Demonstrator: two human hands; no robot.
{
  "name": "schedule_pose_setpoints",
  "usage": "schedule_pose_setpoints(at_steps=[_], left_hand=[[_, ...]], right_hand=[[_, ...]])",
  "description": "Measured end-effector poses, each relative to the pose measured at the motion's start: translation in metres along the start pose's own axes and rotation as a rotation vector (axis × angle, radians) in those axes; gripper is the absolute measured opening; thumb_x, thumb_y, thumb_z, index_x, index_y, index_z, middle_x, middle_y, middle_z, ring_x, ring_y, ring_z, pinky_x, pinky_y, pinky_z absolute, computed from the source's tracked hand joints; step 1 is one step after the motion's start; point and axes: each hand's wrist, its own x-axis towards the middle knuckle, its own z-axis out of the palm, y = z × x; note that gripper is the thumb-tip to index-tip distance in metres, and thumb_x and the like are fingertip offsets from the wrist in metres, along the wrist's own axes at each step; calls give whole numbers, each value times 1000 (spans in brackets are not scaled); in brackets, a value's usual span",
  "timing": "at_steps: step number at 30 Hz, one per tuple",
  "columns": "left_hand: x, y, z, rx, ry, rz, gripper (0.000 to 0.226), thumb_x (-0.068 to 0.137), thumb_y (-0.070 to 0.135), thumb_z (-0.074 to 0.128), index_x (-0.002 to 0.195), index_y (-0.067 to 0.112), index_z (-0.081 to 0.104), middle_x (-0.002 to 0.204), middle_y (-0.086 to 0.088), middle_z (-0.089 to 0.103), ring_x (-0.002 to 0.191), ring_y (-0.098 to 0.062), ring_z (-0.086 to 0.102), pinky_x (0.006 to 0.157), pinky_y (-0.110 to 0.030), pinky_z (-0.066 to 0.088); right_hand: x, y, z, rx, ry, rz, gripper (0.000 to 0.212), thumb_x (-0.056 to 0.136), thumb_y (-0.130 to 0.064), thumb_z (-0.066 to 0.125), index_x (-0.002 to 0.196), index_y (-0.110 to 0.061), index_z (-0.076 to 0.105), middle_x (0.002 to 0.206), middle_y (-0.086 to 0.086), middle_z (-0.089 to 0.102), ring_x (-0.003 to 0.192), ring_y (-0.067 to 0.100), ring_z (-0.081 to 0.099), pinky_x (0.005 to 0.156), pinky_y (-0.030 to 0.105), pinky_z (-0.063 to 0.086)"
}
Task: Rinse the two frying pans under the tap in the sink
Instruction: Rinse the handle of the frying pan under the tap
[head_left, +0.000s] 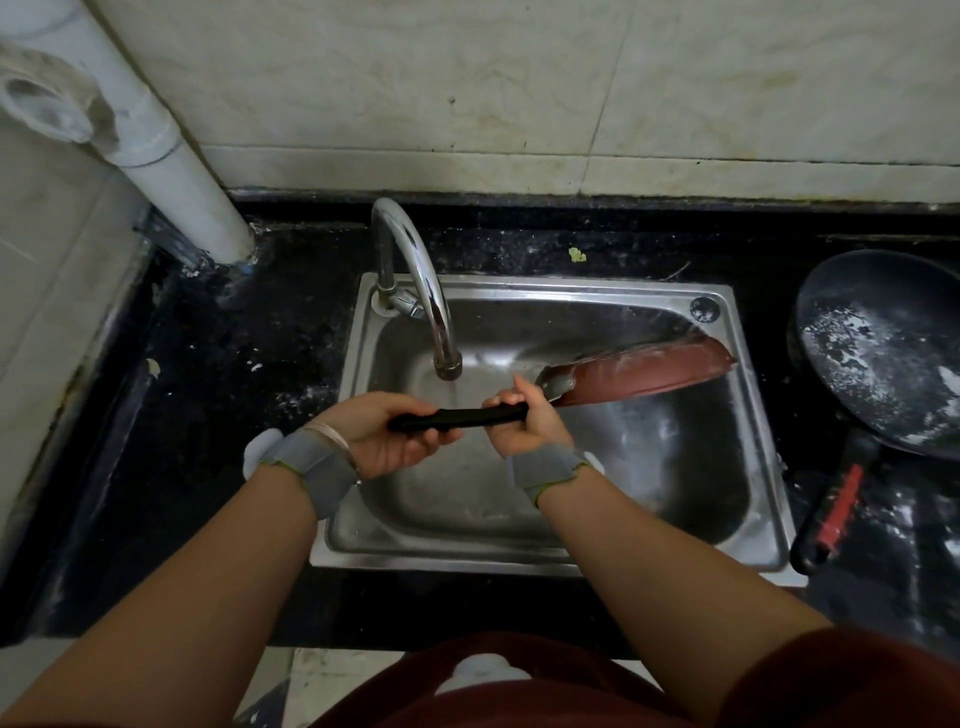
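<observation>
A red frying pan (649, 371) is tilted on edge over the right half of the steel sink (769, 457), its underside toward me. Its black handle runs left, below the chrome tap (415, 270) spout. My left hand (379, 436) grips the handle's end and my right hand (524, 421) grips it near the pan body. A second frying pan (883, 353), black with white residue inside, lies on the counter to the right of the sink, its black and red handle pointing toward me. I cannot tell whether water runs from the tap.
The black stone counter (218, 395) surrounds the sink and carries white specks. A white pipe (171, 156) rises at the back left corner. A tiled wall (519, 104) stands behind the tap. Grey bands wrap both wrists.
</observation>
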Motion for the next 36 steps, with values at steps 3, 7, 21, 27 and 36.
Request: schedule_pose_setpoints(at_steps=[3,7,21,27,36], left_hand=[[5,4,9,71,-17,-9,36,85,15,46,114,-6,48,70,-8,56,35,-3,43,28,-11,32],[9,3,11,211,48,96,24,96,11,42,110,-6,50,75,-12,52,37,-5,44,30,-12,33],[-18,42,19,919,262,317,36,101,19,32,80,3,57,41,0,60,30,-5,44,34,-14,33],[-25,43,9,833,325,327,43,100,19,34,108,-18,54,59,-10,62,31,-11,43,30,-16,29],[-40,13,24,865,345,267,40,97,22,41,81,-7,62,68,-24,53,32,-15,40,30,-14,27]], right_hand=[[1,-4,-3,10,-84,-45,43,101,-17,43,58,-17,37,36,-5,40,32,10,46,66,25,41],[9,-4,-10,-39,-58,-33,43,98,-21,49,55,-14,49,52,0,46,53,15,48,73,28,44],[8,12,8,-436,60,94,16,91,-12,62,81,-21,54,89,-2,58,84,11,57,78,29,48],[6,21,17,-421,25,77,19,93,-9,58,75,-15,54,66,0,65,59,10,65,61,25,56],[-17,19,8,-272,136,81,39,103,-26,36,76,-4,51,77,10,58,69,23,59,70,40,48]])
